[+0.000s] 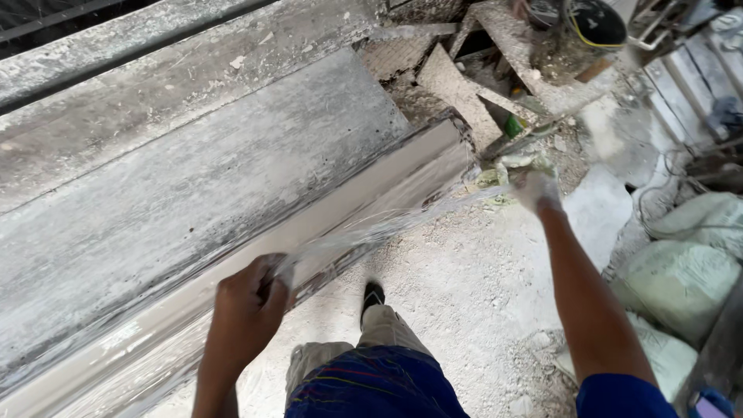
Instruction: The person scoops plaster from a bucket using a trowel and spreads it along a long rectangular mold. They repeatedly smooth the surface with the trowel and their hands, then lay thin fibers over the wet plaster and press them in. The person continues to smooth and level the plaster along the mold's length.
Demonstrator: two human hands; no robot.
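A long pale moulding trough point(325, 220), smeared with wet white plaster, runs diagonally along the front edge of a plaster-crusted workbench point(193, 155). My left hand point(249, 302) is closed on one end of a thin, glassy strip of fibre strands point(387, 224). The strip stretches right, just above the trough, to my right hand point(535, 188), which is coated in white plaster and grips its other end past the bench's end.
Pale filled sacks point(685, 275) lie on the dusty floor point(464, 294) at the right. Plaster-caked boards and a dark bucket point(588, 27) clutter the far end of the bench. My foot point(373, 294) stands close under the bench edge.
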